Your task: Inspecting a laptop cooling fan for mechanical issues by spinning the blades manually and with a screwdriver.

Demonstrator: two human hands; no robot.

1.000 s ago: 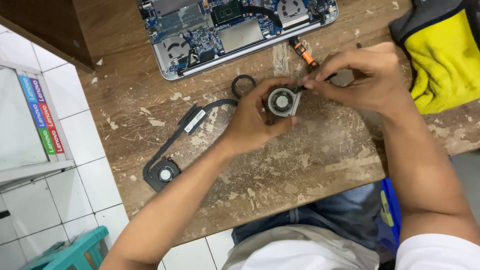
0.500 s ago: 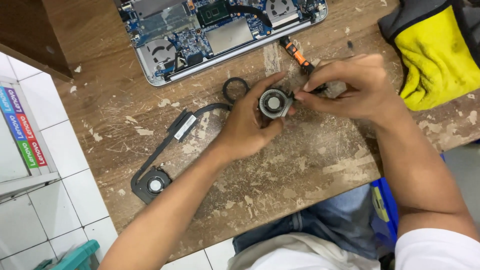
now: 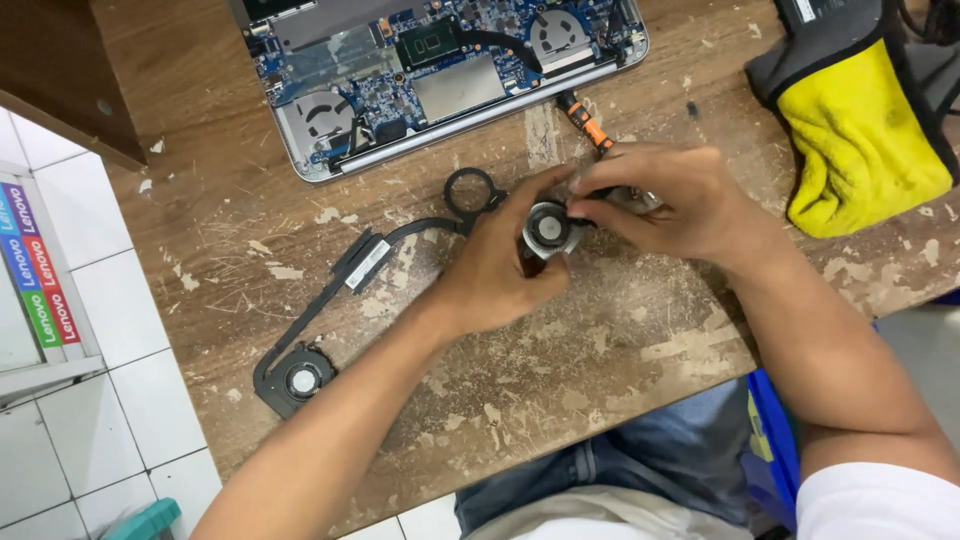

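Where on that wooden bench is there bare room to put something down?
Bare wood lies below the hands, toward the near table edge, and left of the opened laptop. It is crowded around the small fan, heat pipe assembly and yellow cloth.

The worn brown wooden desk (image 3: 300, 150) has a scratched top with flaking pale patches. On it lie an opened silver laptop with its blue circuit board exposed (image 3: 440, 75), a black heat-pipe assembly with a round fan housing (image 3: 330, 300), a black ring-shaped part (image 3: 470, 190), an orange-handled screwdriver (image 3: 585, 122) and a yellow-and-grey cloth (image 3: 860, 130).
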